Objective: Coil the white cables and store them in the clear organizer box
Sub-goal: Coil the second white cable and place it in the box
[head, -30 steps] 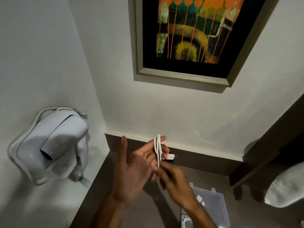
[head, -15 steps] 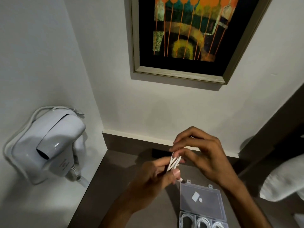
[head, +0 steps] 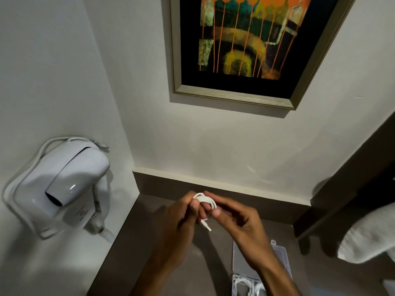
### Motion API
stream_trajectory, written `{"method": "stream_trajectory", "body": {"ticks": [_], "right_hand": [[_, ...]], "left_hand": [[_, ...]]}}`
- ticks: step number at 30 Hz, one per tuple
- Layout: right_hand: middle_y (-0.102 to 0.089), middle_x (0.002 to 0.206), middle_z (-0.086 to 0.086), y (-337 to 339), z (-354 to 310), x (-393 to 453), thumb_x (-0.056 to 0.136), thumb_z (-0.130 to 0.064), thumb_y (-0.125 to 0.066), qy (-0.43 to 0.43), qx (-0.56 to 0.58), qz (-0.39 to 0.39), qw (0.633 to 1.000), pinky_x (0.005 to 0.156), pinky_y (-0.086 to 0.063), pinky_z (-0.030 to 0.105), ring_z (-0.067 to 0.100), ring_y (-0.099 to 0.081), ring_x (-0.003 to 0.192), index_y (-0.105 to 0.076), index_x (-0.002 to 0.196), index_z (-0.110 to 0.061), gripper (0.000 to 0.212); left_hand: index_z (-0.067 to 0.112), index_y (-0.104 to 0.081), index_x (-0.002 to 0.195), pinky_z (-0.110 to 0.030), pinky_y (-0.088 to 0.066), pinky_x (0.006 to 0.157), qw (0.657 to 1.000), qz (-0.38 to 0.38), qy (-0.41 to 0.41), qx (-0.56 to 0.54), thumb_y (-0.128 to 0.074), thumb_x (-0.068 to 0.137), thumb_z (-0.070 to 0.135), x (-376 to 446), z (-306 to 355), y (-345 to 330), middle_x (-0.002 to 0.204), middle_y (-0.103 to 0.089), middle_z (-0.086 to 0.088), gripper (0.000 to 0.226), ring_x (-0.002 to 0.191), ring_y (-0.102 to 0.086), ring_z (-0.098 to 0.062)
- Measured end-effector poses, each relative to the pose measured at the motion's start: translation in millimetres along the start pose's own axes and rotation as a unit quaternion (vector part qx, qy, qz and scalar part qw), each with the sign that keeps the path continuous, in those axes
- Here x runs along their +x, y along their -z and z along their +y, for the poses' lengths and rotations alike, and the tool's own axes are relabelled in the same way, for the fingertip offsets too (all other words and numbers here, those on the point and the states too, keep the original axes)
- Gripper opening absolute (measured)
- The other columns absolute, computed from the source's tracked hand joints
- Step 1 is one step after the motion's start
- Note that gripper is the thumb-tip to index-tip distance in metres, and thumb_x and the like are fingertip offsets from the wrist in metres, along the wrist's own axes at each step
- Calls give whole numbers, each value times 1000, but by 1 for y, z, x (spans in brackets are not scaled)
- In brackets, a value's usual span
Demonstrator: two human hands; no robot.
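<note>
A white cable (head: 205, 201), wound into a small coil, sits between both hands above the dark counter. My left hand (head: 181, 218) pinches the coil's left side. My right hand (head: 233, 216) holds the coil's right side with thumb and fingers. One plug end (head: 207, 227) hangs down below the coil. The clear organizer box (head: 284, 253) lies open on the counter at the lower right, partly hidden by my right forearm. Coiled white cables (head: 245, 287) lie in its near compartments.
A white wall-mounted hair dryer (head: 62, 189) hangs on the left wall beside the dark counter (head: 136, 242). A framed painting (head: 241, 50) hangs on the back wall. A white towel (head: 367, 238) shows at the right, next to a dark panel.
The hands turned the cable from a flat upright bundle into a rounder coil and held it slightly lower. The view tilted so the box's lower part is hidden by my right forearm.
</note>
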State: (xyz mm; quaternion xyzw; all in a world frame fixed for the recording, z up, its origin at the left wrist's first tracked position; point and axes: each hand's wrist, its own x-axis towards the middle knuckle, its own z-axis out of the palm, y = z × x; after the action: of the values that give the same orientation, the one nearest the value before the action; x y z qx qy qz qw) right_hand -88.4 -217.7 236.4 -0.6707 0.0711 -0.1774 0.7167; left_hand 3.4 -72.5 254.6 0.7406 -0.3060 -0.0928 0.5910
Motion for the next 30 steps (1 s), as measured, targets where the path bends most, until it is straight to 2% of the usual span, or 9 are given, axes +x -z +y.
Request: {"method": "stream_trajectory", "body": {"ticks": [3, 7, 9, 11, 17, 19, 23, 27, 30], "right_hand": [[-83, 121, -9, -6, 1, 2, 90, -10, -81, 12, -30, 36, 999, 91, -61, 15, 10, -79, 112, -78, 128, -18, 39], [-86, 112, -9, -7, 8, 2, 90, -10, -83, 20, -74, 101, 992, 89, -64, 20, 10, -82, 104, -82, 121, -20, 33], [-86, 109, -10, -5, 12, 1, 92, -10, -81, 19, -90, 130, 987, 89, -65, 21, 10, -82, 103, -83, 119, -22, 30], [-86, 108, -10, -4, 14, 1, 94, -11, -78, 18, -83, 144, 986, 86, -64, 18, 9, -82, 102, -83, 116, -24, 26], [-86, 106, -2, -2, 8, 2, 100, -15, -73, -25, -66, 96, 993, 84, -62, 17, 13, -82, 102, -79, 114, -25, 18], [-86, 106, 0, 1, 8, 2, 101, -17, -72, -43, -49, 82, 994, 85, -60, 16, 13, -81, 103, -79, 114, -25, 17], [-87, 107, 2, 5, 8, -1, 100, -23, -70, -68, -22, 63, 995, 89, -60, 16, 16, -81, 105, -77, 117, -24, 18], [-87, 105, 2, 11, 11, -4, 103, -21, -67, -88, -5, 59, 994, 81, -58, 13, 5, -79, 95, -78, 117, -20, 18], [-86, 102, 4, 12, 15, -7, 99, -21, -71, -83, -8, 75, 994, 75, -59, 18, 3, -76, 85, -80, 114, -19, 18]], "left_hand": [[19, -62, 84, -26, -49, 66, 999, 26, 7, 47, -37, 99, 36, -4, 1, -8, 76, -63, 7, 34, 73, -60, -12], [1, -61, 106, -26, -53, 77, 986, 96, -57, 125, -50, 102, 19, -2, -2, -9, 105, -62, -13, 21, 88, -61, -14], [5, -58, 122, -35, -60, 77, 989, 72, -58, 119, -61, 100, 17, 3, 0, -3, 111, -66, -10, 25, 92, -68, -17], [15, -60, 133, -35, -62, 75, 990, 13, -72, 122, -66, 97, 20, 5, -1, 1, 111, -69, -1, 37, 93, -71, -12], [14, -76, 116, -26, -59, 82, 967, 45, -154, 200, -64, 97, 10, 8, -20, 0, 109, -76, 1, 22, 96, -72, -10], [14, -76, 116, -21, -56, 86, 968, 53, -158, 187, -55, 102, 21, 7, -25, -3, 112, -75, 1, 26, 99, -71, -8], [14, -74, 110, -4, -46, 85, 973, 42, -140, 176, -30, 105, 53, 6, -28, -10, 106, -74, 1, 59, 94, -66, 0], [32, -67, 101, 5, -40, 72, 976, 25, -109, 185, -42, 97, 45, 9, -28, -16, 95, -70, 12, 29, 81, -63, 8], [29, -68, 97, 7, -39, 68, 977, 11, -95, 191, -44, 88, 43, 11, -24, -20, 91, -68, 15, 30, 75, -57, 18]]}}
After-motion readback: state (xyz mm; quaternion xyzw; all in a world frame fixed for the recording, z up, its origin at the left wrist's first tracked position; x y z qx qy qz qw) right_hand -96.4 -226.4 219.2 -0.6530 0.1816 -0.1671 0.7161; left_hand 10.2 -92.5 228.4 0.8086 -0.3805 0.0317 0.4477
